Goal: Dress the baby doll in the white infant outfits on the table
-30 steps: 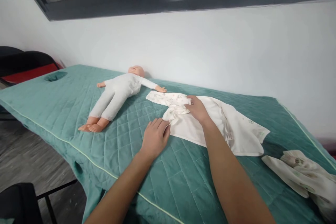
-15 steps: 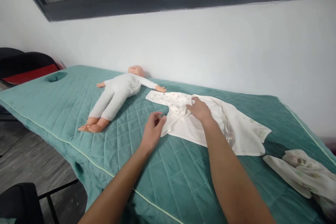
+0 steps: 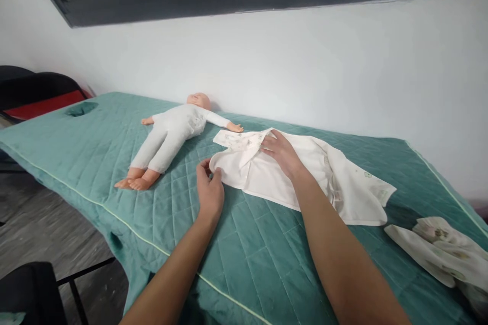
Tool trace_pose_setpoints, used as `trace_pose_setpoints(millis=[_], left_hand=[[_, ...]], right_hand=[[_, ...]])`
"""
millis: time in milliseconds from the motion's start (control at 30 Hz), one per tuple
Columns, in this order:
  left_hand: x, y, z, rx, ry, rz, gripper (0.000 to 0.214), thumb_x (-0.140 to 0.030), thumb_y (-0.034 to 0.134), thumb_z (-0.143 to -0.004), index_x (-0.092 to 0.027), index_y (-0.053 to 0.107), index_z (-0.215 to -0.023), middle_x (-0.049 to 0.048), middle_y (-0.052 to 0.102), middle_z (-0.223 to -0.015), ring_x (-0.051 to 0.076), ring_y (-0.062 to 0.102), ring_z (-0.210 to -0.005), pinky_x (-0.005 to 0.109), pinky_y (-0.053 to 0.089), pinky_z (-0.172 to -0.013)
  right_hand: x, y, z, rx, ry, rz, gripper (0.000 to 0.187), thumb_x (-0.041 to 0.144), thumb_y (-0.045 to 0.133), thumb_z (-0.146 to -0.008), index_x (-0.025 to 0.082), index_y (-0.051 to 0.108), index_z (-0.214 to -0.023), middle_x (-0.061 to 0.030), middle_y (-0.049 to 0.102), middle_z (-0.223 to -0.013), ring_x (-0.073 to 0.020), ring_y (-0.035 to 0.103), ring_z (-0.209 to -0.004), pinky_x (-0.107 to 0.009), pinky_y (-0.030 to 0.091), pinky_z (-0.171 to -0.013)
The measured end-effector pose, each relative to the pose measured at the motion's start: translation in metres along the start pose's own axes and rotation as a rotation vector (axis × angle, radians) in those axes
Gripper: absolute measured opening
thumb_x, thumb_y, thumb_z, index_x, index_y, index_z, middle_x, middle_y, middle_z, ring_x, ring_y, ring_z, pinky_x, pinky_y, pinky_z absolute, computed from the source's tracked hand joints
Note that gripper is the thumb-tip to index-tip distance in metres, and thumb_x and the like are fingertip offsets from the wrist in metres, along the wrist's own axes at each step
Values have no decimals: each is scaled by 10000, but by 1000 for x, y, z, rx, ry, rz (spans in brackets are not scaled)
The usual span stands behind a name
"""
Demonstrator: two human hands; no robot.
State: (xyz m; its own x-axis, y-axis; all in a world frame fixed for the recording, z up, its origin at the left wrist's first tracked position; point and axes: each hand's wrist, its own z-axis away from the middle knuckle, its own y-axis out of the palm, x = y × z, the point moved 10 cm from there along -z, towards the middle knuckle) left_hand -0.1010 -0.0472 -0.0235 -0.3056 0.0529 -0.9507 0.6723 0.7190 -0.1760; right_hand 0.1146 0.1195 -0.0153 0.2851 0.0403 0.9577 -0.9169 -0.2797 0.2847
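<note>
Shirt [image 3: 263,180] edge seemingly pinched; hands [image 3: 211,195] apart.

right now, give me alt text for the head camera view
The left hand holds the edge of a white shirt, the right hand touching it, on a green quilted cover. A doll lies at left, crumpled cloth at right.

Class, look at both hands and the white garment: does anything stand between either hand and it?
Nothing visible does. The left hand holds the edge of the white garment; the right hand touches it farther up. The doll lies to the left, bundled cloth to the right.
</note>
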Motion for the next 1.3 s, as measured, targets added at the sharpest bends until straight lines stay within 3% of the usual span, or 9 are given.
trace_pose_setpoints(millis=[167, 267, 400, 633, 800, 900, 1033, 1133, 1300], left_hand=[[-45, 1, 16, -27, 381, -177, 273, -178, 500, -887, -207, 517, -1158, 114, 550, -1265, 247, 500, -1244, 430, 421, -1076], [-61, 26, 30, 158, 556, -283, 210, -153, 466, -913, -220, 542, -1098, 88, 608, -1172, 231, 549, -1172, 416, 433, -1047], [-57, 67, 46, 492, 654, -481, 123, -218, 474, -955, -222, 586, -1004, 65, 671, -1021, 231, 597, -996, 387, 473, -894], [-60, 77, 58, 613, 704, -500, 164, -259, 463, -988, -214, 602, -915, 29, 659, -869, 191, 578, -818, 342, 456, -757], [-61, 70, 55, 555, 696, -432, 165, -249, 454, -987, -217, 596, -910, 28, 647, -868, 183, 591, -830, 323, 467, -733], [-61, 61, 44, 415, 697, -417, 135, -203, 466, -963, -219, 600, -968, 55, 670, -995, 212, 606, -960, 362, 488, -851], [-48, 54, 28, 279, 610, -495, 207, -195, 509, -931, -203, 590, -1121, 100, 637, -1196, 260, 578, -1134, 424, 473, -978], [-38, 58, 23, 283, 548, -614, 232, -229, 545, -920, -190, 598, -1142, 108, 648, -1165, 290, 576, -1129, 444, 479, -954], [-31, 60, 20, 298, 483, -782, 126, -243, 535, -930, -203, 651, -960, 88, 676, -1018, 310, 577, -1022, 457, 480, -855]], right_hand=[[-11, -13, 3, -146, 27, 123, 810, 221, 781, -620, 203, 440, -1355, -36, 737, -992, -212, 687, -954, -401, 535, -930], [-11, -17, 4, -153, 38, 156, 784, 267, 781, -647, 191, 420, -1339, -60, 746, -986, -218, 699, -924, -409, 540, -897], [1, -12, 2, -98, -75, 261, 497, 344, 721, -731, 225, 479, -1148, -96, 739, -1102, -227, 695, -1014, -406, 549, -862], [2, 8, -2, 31, -241, 534, 227, 154, 615, -719, 217, 630, -936, -84, 671, -1262, -246, 558, -1270, -474, 405, -1108], [-3, 25, 1, 140, -331, 858, 399, 173, 614, -810, 206, 664, -1204, -95, 492, -1517, -263, 347, -1466, -478, 182, -1243], [-7, 33, 2, 192, -385, 1169, 450, 259, 546, -919, 197, 584, -1363, -113, 380, -1594, -283, 249, -1514, -502, 194, -1235], [-3, 30, 0, 136, -426, 1251, 359, 246, 488, -956, 195, 650, -1271, -117, 399, -1581, -270, 285, -1497, -478, 236, -1220], [-3, 30, 1, 124, -417, 1262, 304, 282, 482, -966, 203, 697, -1165, -106, 428, -1562, -270, 285, -1492, -477, 261, -1204], [-13, 34, 4, 173, -296, 1421, 448, 410, 476, -985, 258, 560, -1398, -96, 313, -1629, -308, 195, -1523, -521, 217, -1200]])
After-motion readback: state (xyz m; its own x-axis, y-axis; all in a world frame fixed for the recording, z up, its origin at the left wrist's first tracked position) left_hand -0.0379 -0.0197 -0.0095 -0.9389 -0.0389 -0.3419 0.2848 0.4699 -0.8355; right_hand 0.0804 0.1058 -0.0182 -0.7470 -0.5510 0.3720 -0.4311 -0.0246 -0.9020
